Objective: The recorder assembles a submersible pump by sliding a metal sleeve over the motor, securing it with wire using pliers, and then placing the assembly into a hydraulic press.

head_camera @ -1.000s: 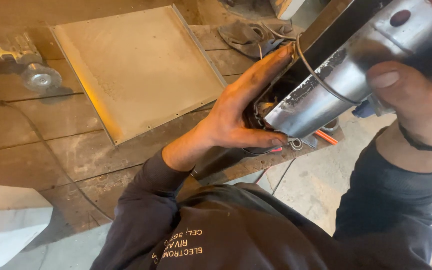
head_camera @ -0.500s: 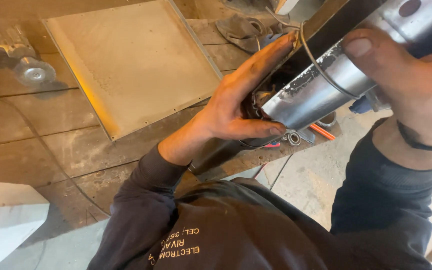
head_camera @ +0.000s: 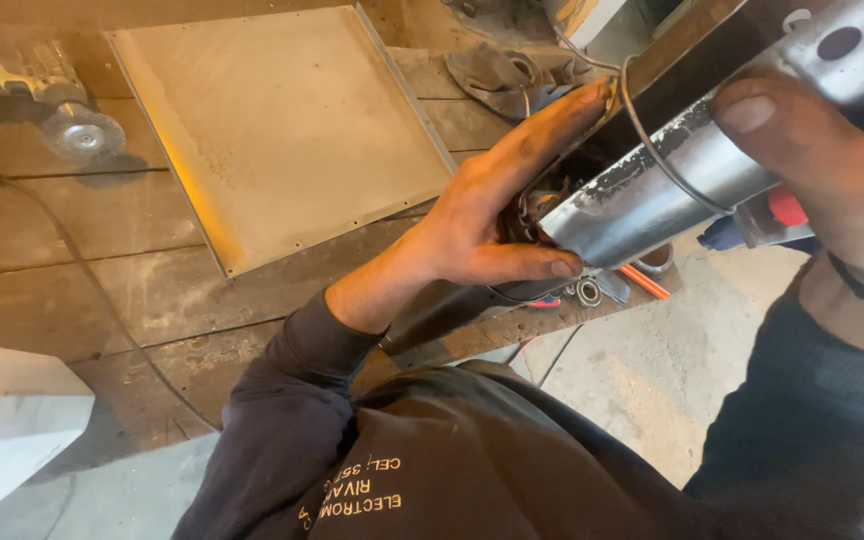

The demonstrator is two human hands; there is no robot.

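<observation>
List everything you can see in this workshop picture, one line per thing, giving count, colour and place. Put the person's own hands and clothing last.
metal tube: one, silver with dark scorching, held at upper right.
wire ring: one, dark, looped around the tube.
flat metal sheet: one, dull beige-grey, lying on the wooden workbench.
wire-wheel power tool: one, grey, far left on the bench.
glove: one, grey, top of the bench.
bearing ring: one, silver, bench edge below the tube.
orange rod: one, beside the bearing.
white object: one, lower left.
left hand: against the tube's near end.
right hand: gripping the tube from above.
dark sweatshirt: bottom of the view.
</observation>
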